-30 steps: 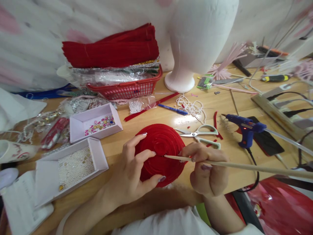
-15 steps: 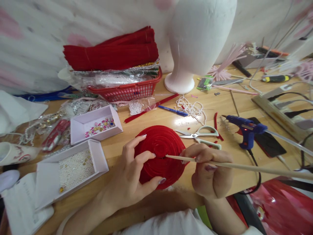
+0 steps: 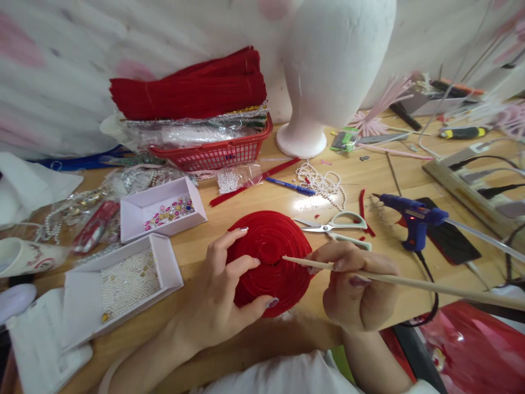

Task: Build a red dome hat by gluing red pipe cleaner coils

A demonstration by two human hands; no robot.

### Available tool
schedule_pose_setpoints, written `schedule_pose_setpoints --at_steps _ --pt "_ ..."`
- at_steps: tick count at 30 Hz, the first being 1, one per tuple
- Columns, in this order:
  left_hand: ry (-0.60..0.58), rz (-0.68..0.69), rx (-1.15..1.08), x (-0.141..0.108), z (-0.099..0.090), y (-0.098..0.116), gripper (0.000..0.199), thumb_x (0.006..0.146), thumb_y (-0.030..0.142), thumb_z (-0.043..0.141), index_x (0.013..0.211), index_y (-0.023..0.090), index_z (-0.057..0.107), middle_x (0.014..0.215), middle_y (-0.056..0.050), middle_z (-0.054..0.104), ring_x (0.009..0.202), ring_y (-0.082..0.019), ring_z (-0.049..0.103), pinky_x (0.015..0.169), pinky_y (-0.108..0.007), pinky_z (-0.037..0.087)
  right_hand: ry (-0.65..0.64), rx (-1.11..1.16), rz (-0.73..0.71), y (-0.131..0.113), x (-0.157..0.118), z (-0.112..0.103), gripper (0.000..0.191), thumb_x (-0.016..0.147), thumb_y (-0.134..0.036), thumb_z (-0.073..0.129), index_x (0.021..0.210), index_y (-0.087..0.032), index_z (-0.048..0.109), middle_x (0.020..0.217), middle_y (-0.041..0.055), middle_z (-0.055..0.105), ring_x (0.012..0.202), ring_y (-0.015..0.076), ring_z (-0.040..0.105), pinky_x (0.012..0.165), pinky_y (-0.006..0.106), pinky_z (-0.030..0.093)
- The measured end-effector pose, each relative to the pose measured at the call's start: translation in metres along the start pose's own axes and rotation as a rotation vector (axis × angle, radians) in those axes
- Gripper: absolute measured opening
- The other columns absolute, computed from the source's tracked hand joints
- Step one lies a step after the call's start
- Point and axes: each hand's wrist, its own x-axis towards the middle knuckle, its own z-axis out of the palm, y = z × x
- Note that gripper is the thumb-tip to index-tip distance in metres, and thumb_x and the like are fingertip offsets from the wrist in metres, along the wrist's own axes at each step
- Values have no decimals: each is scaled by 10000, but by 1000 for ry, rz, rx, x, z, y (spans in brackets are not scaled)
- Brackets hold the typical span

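Observation:
A round red coiled piece (image 3: pixel 266 290) lies on the wooden table in front of me. My left hand (image 3: pixel 229 290) rests on its left side with fingers spread, the fingertips touching the red surface. In my right hand (image 3: pixel 356 284), at the right edge of the piece, is a thin wooden stick (image 3: pixel 426 282), pinched between the fingers. The stick's pointed tip is just right of the raised centre of the coil, near a small dark gap.
Behind are scissors (image 3: pixel 328 227), a blue pen (image 3: pixel 290 186), bead strings (image 3: pixel 324 183), a red basket (image 3: pixel 221 155) and a white foam head (image 3: pixel 332 65). Two white trays (image 3: pixel 170 273) stand left. A blue glue gun (image 3: pixel 414 213) and power strip (image 3: pixel 463 186) lie right.
The stick's tip has shifted slightly right and up, away from the dark gap, and my right hand has moved a little right with it. My left hand has stayed nearly still.

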Motion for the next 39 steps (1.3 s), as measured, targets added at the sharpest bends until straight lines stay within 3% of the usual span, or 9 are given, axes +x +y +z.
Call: schedule_pose_setpoints --at_steps 5,12,17,22,29,34,39 --pt "51 -7 -60 -1 2 -1 505 868 287 680 1248 225 353 1444 -192 347 1363 -305 396 1101 -563 408 77 79 -54 0 -5 5 131 1002 -274 467 928 -225 564 713 15 626 578 169 617 500 295 488" --pt "11 -15 -2 0 2 1 464 884 303 651 1255 206 389 1448 -191 330 1377 -304 369 1124 -529 391 -85 69 -15 -1 -4 3 204 1008 -294 446 880 -203 575 719 26 592 609 165 588 547 303 469" --pt "57 -6 -78 0 3 0 568 850 265 691 1276 202 319 1439 -212 331 1374 -308 386 1117 -530 401 -76 86 -1 -2 -6 4 181 1007 -292 440 896 -215 562 740 23 601 608 165 577 564 311 463" --pt "14 -3 2 0 2 -1 492 879 306 656 1259 180 371 1449 -212 323 1384 -313 360 1130 -532 380 -72 102 12 0 -7 5 172 1001 -286 447 883 -219 553 732 15 597 602 157 567 557 303 456" --pt "71 -26 -121 -4 3 -1 414 870 315 686 1154 233 397 1443 -181 364 1352 -314 410 1088 -566 416 -90 99 14 0 -6 3 165 997 -275 451 883 -211 552 747 24 599 613 164 574 573 314 469" --pt "223 -187 -150 0 -7 2 191 908 146 634 1067 232 571 1221 -79 565 1170 -203 561 1013 -392 490 -115 97 -22 -1 -3 4 164 1009 -272 424 909 -217 541 733 16 590 593 153 568 551 292 465" --pt "235 -159 -83 11 -10 5 176 884 91 658 987 234 652 1221 -43 553 1191 -171 570 1052 -341 492 -113 69 -33 -3 1 5 198 1017 -303 404 887 -223 531 685 -2 560 575 155 573 530 285 465"
